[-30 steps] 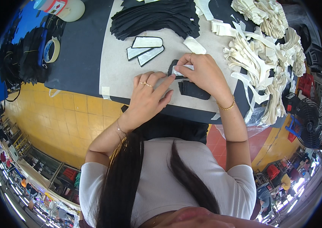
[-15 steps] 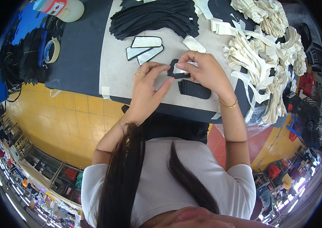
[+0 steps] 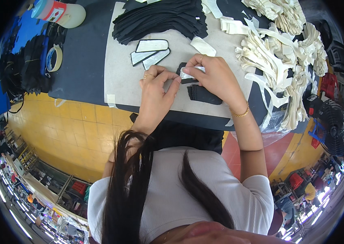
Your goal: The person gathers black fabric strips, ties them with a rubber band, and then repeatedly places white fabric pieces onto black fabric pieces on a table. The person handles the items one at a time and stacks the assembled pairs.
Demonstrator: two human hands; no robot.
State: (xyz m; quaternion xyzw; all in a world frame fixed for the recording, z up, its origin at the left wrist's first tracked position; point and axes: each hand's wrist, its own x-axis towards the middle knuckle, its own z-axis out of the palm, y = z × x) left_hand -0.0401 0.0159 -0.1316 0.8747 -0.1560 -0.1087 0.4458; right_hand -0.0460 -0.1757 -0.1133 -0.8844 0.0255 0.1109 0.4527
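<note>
A small black fabric piece (image 3: 181,66) lies on the pale board in front of me, with a white piece (image 3: 186,75) over it. My right hand (image 3: 216,77) pinches the white piece between thumb and fingers, hiding part of it. At the left edge, the thumb and index finger of my left hand (image 3: 157,89) are closed together, seemingly on the black fabric's edge. Just below sits a small stack of black fabric pieces (image 3: 204,95), partly under my right hand. Beyond my hands lie several black-edged white pieces (image 3: 151,46) and a loose white piece (image 3: 203,46).
A fanned pile of black fabric strips (image 3: 160,22) is at the board's far side. Cream cut pieces (image 3: 261,61) heap up on the right. On the left are a tape roll (image 3: 57,58), a plastic jar (image 3: 72,16) and black bundles (image 3: 34,65). A fan (image 3: 334,126) stands at right.
My left thumb and index finger have come together at the left edge of the black piece. My right hand still pinches the white piece. The whole view has shifted slightly.
</note>
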